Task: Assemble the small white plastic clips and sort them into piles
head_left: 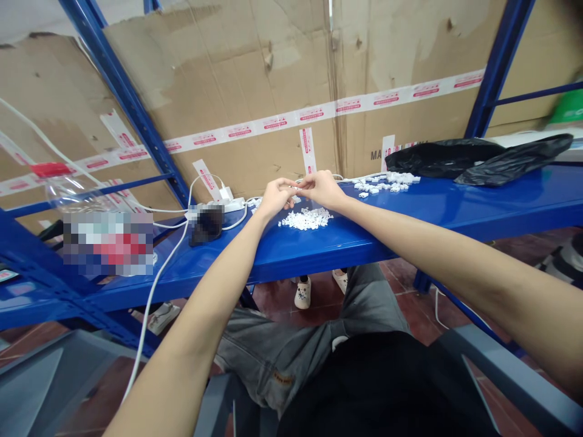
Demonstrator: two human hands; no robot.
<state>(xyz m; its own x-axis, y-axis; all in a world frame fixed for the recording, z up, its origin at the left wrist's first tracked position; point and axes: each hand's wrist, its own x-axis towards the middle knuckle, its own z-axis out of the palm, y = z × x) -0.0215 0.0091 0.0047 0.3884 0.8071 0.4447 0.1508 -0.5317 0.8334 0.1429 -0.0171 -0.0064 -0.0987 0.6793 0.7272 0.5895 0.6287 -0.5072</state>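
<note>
My left hand (277, 197) and my right hand (322, 187) meet fingertip to fingertip above the blue shelf. Both are closed in a pinch around a small white piece (296, 189), mostly covered by the fingers; its exact kind is too small to tell. Just below the hands lies a heap of small white plastic parts (307, 219). Farther right, beyond my right hand, is a second group of white block-like pieces (387, 183). A few more white bits lie behind my left hand.
A white power strip (234, 205) with cables sits left of my hands, beside a dark object (207, 224). A clear red-capped container (68, 188) stands far left. A black plastic bag (478, 159) lies at right. Cardboard (255, 79) backs the blue shelf (359, 240).
</note>
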